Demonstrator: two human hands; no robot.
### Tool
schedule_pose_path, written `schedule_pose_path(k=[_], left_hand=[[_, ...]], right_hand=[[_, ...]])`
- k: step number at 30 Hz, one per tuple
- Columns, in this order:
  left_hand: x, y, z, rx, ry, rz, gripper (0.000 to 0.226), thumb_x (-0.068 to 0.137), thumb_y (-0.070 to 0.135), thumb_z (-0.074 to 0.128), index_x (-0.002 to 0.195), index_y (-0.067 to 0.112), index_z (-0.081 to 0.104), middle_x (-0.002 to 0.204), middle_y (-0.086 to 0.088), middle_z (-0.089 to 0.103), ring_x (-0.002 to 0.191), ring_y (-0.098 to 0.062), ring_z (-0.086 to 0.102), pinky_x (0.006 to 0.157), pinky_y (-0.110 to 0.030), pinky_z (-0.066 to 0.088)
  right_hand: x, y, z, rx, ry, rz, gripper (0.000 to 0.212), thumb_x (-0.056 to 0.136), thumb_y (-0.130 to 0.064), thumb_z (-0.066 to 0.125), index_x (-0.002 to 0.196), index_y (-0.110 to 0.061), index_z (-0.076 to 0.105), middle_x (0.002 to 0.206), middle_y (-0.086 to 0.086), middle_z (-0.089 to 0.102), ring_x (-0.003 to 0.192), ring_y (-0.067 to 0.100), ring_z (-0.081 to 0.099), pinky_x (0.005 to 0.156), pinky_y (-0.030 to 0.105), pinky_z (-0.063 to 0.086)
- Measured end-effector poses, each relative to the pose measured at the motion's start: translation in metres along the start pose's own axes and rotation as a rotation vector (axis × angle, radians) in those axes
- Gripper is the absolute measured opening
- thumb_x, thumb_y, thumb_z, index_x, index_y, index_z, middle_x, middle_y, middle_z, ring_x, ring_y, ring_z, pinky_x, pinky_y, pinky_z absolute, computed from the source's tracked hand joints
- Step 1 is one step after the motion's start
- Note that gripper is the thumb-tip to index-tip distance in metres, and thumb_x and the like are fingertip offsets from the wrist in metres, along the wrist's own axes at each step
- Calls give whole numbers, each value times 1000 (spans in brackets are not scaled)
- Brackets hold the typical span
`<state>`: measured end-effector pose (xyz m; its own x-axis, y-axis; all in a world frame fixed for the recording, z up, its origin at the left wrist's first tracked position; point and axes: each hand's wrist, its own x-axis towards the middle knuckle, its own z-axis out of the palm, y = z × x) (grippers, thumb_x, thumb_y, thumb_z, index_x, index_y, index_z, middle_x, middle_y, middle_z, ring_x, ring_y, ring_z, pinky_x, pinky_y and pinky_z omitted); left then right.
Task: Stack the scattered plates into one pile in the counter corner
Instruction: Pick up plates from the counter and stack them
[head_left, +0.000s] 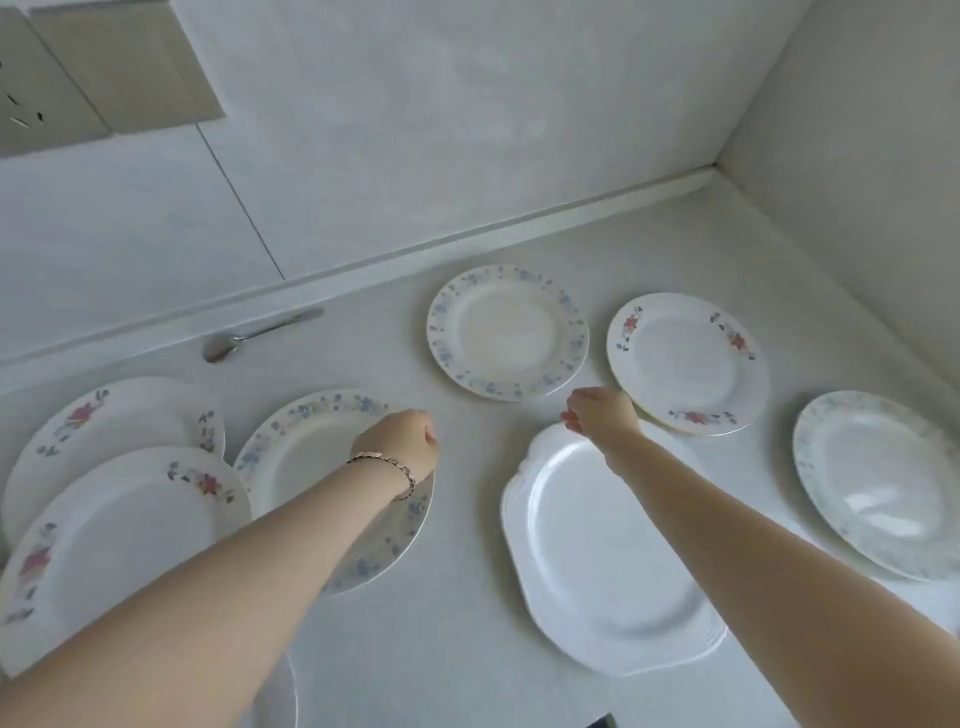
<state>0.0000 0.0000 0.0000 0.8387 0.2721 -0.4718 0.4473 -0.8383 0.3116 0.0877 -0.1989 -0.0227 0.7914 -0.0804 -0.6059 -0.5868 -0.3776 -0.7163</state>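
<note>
Pale counter (467, 613) held scattered plates (506, 332), left hand (410, 441) curled at the rim of a blue-flowered plate (301, 462), right hand (602, 415) at a white platter (597, 561), probably to lift them, grasp unclear.

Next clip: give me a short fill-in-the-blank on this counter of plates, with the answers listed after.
1. The only cutlery on the counter, lying by the wall, is a ____.
2. The bracelet sits on the ____ wrist.
3. The right hand is at the far rim of the plain ____ platter.
4. The left hand is over a plate whose rim flowers are ____.
Missing words: spoon; left; white; blue.
</note>
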Motion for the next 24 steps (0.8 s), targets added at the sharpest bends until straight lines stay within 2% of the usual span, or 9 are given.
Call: schedule_pose_path(k=[2,4,5,8,12,14,16,19,24], left_hand=[[10,4,-2,-26,11,-48,26,88,10,39,93,23,61,111,-3,67,101,-26,62,82,-30,46],[19,6,-2,-31,28,-78,24,87,10,39,84,26,57,110,-3,68,101,-26,62,81,-29,46],[23,7,-3,-34,31,-83,23,86,9,39,82,26,54,109,-3,67,101,-26,62,80,-29,45],[33,7,-4,-33,40,-110,21,87,9,39,80,25,51,109,-2,67,101,-26,61,81,-30,47],[37,5,-2,-11,44,-125,20,89,11,38,81,26,49,108,-3,68,100,-26,61,79,-29,46],[34,2,0,-4,43,-128,20,89,11,38,81,25,49,107,-2,68,92,-25,59,75,-29,44],[28,-1,0,-3,37,-128,20,88,11,37,81,25,50,100,-1,66,82,-22,53,70,-26,41],[16,-5,2,-13,25,-110,21,88,10,38,81,24,51,87,2,59,81,-22,53,68,-26,39],[-16,-10,9,-48,27,-83,22,87,10,40,82,26,55,107,-1,67,95,-25,60,76,-27,43]], right_hand=[[22,-14,-2,-112,93,-47,28,87,-14,52,114,-9,58,93,13,61,83,27,58,82,37,51],[42,-27,-2,-143,128,14,29,86,-21,54,113,-11,53,92,12,57,82,27,55,62,29,48],[54,-30,-1,-131,128,50,31,85,-20,55,111,-4,55,88,12,57,79,27,55,59,29,47],[67,-35,4,155,-12,254,30,85,-10,59,111,5,56,86,17,63,87,33,65,81,38,56],[70,-35,12,376,-32,251,37,88,2,56,125,3,50,112,22,58,110,39,59,81,41,54],[66,-33,9,435,-43,211,35,89,4,53,124,3,52,108,21,61,101,37,62,79,40,52],[57,-32,1,471,-51,166,32,89,6,53,120,5,55,89,15,63,81,30,63,75,37,53],[26,-20,-24,504,-41,119,26,88,6,54,114,2,59,80,10,63,74,24,63,63,30,58],[-40,39,-85,524,-13,56,24,87,1,57,109,-6,63,70,3,74,61,16,70,52,20,58]])
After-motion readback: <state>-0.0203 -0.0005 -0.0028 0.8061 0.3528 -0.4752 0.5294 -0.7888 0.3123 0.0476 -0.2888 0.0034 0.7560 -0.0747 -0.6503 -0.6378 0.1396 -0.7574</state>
